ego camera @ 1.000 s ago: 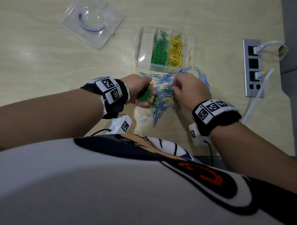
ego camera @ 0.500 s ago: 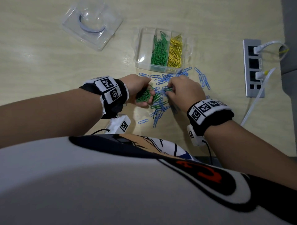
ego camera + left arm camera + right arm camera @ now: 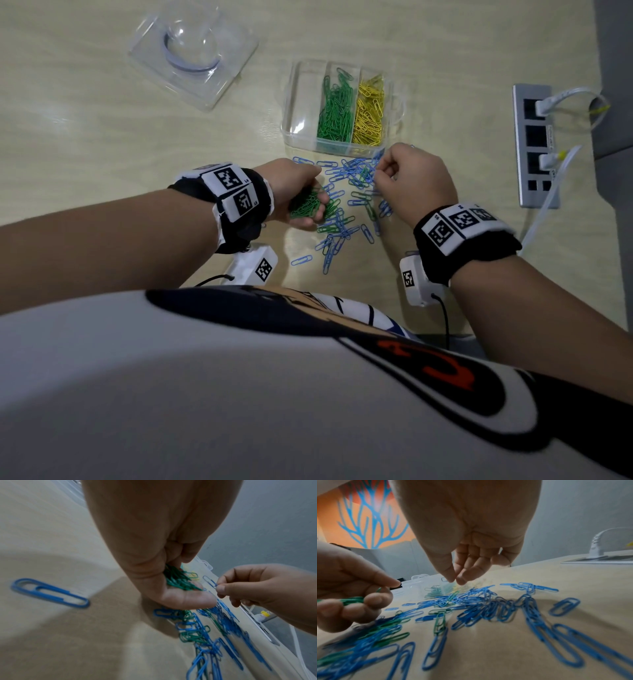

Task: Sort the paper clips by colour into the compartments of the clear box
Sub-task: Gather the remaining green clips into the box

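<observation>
Two hands near the clear box (image 3: 294, 113): left hand (image 3: 297, 192) clutches green clips (image 3: 305, 205); right hand (image 3: 416, 186) pinches one blue clip (image 3: 210, 581).

My head view looks steeply down over the pale wooden table (image 3: 85, 144); both wrist views sit low, close behind the fingers; all three share the loose heap of blue and green wire paper clips (image 3: 346, 202).

1. Left hand (image 3: 294, 192) curls round a bunch of green clips (image 3: 305, 205).
2. Right hand (image 3: 414, 185), fingers curled, sits at three o'clock of the loose blue clips (image 3: 346, 178).
3. Clear box (image 3: 301, 113) at twelve o'clock holds green and yellow.
</observation>
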A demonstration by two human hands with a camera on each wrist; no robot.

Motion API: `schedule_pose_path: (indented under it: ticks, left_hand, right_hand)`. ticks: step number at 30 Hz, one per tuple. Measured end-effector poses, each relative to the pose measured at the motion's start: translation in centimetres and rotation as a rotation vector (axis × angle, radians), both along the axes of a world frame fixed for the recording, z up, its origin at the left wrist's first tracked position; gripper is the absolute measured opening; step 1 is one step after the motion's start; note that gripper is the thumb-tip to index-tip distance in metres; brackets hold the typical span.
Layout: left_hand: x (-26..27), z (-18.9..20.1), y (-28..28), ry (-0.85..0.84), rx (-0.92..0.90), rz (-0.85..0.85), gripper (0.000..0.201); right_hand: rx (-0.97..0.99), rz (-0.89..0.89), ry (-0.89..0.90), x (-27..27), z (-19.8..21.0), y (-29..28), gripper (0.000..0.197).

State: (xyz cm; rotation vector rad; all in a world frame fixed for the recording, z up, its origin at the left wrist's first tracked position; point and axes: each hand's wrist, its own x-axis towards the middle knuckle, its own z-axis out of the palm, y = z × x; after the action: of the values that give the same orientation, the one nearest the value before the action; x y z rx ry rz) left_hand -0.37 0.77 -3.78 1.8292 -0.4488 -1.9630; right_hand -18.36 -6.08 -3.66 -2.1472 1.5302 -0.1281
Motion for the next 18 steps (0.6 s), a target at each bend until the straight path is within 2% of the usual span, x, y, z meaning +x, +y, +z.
schedule_pose_path:
  ticks: [4,9,13,15,18]
  left_hand:
    - [-0.1,0.3,-0.1,-0.007,0.006,-0.003,0.051]
    - [0.0,0.3,0.2,-0.013,0.017,-0.024,0.052]
    - [-0.2,0.4,0.2,-0.010,0.012,-0.019,0.051]
    - [-0.3,0.5,0.2,-0.011,0.009,-0.020,0.051]
    - [-0.6,0.6,0.1,-0.007,0.003,-0.025,0.051]
  right_hand:
    - [-0.041,0.084,0.245,0.1,0.1,-0.2,0.012]
    - [-0.007,0.267,0.316,0.7,-0.8,0.6,0.012]
    - [0.041,0.262,0.354,1.1,-0.9,0.8,0.013]
    - [0.064,0.255,0.312,1.1,-0.7,0.8,0.007]
    - [0.117,0.273,0.057,1.6,0.1,1.5,0.008]
